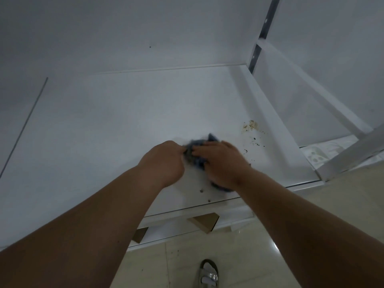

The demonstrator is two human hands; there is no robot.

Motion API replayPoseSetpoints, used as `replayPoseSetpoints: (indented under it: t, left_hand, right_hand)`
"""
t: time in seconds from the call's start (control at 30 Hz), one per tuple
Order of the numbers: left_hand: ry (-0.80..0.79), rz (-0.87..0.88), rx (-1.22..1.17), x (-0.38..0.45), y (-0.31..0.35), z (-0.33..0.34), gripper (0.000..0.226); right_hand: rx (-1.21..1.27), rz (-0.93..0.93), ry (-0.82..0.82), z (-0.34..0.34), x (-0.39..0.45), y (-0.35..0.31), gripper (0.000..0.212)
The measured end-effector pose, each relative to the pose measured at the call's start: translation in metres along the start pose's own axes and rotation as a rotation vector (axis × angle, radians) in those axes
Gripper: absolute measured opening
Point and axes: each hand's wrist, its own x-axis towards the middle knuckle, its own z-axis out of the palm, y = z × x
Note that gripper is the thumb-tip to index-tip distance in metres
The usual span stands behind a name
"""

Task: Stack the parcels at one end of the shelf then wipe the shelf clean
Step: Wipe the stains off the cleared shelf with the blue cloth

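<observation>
Both hands meet on a crumpled blue cloth (199, 154) at the lower centre of the frame, on the white shelf (124, 121). The left hand (164, 161) has its fingers curled, pinching the cloth's left edge; the right hand (223, 163) lies over the cloth, though blur makes its grip hard to read. A yellowish stain (251, 125) with dark specks sits just right of the hands. Brown cardboard parcels (204, 221) poke out from the level below.
</observation>
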Motion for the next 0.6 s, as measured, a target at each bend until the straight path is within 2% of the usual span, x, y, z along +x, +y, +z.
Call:
replayPoseSetpoints:
  t: [0.07, 0.13, 0.17, 0.3, 0.4, 0.43, 0.5, 0.6]
  left_hand:
    - [-0.01, -0.023, -0.036, -0.004, -0.004, 0.003, 0.049]
    - [0.01, -0.031, -0.079, -0.005, -0.005, 0.003, 0.053]
    - [0.026, -0.025, -0.097, -0.005, -0.005, 0.002, 0.053]
    - [0.037, -0.039, -0.128, -0.004, -0.002, -0.003, 0.046]
    - [-0.011, -0.011, -0.092, -0.008, 0.001, -0.001, 0.032]
    - [-0.019, 0.011, -0.067, -0.01, 0.002, 0.0, 0.029]
    - [-0.027, 0.032, -0.036, -0.014, 0.0, 0.004, 0.04]
    - [-0.05, 0.023, -0.029, -0.016, -0.003, 0.007, 0.052]
  right_hand:
    - [0.015, 0.157, 0.037, -0.008, 0.008, 0.01, 0.047]
    - [0.009, 0.225, 0.047, -0.003, 0.012, 0.0, 0.043]
    - [-0.019, 0.202, 0.045, 0.001, 0.012, -0.01, 0.04]
    - [0.019, -0.112, -0.036, 0.02, -0.005, -0.048, 0.045]
    - [0.036, -0.155, -0.101, 0.006, -0.015, -0.039, 0.045]
    - [0.036, -0.132, -0.104, -0.001, -0.015, -0.03, 0.042]
    - [0.081, -0.01, -0.059, -0.012, -0.012, -0.011, 0.039]
    - [0.061, 0.166, -0.03, -0.014, -0.007, -0.002, 0.048]
